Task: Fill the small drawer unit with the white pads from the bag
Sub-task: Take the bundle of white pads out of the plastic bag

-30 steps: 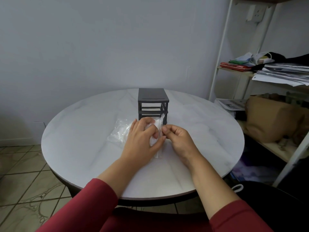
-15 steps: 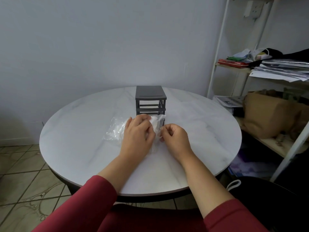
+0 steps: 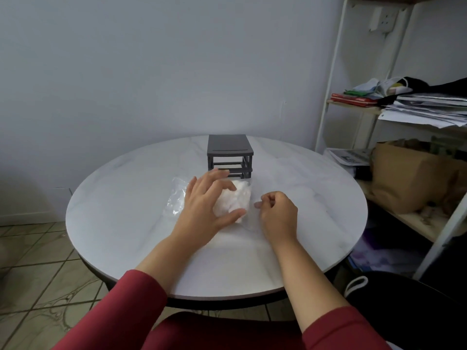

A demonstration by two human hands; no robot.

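Left hand (image 3: 202, 205) now open over pads (image 3: 233, 200)

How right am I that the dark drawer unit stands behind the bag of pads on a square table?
Not quite: the table is round, not square, as the head view shows. The rest holds: the dark drawer unit stands on it behind the bag of pads.

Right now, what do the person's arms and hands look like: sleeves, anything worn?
Both arms wear red long sleeves, the left sleeve and right sleeve ending near the elbows, leaving the forearms bare. The left hand and right hand are bare: no gloves, rings or watch visible.
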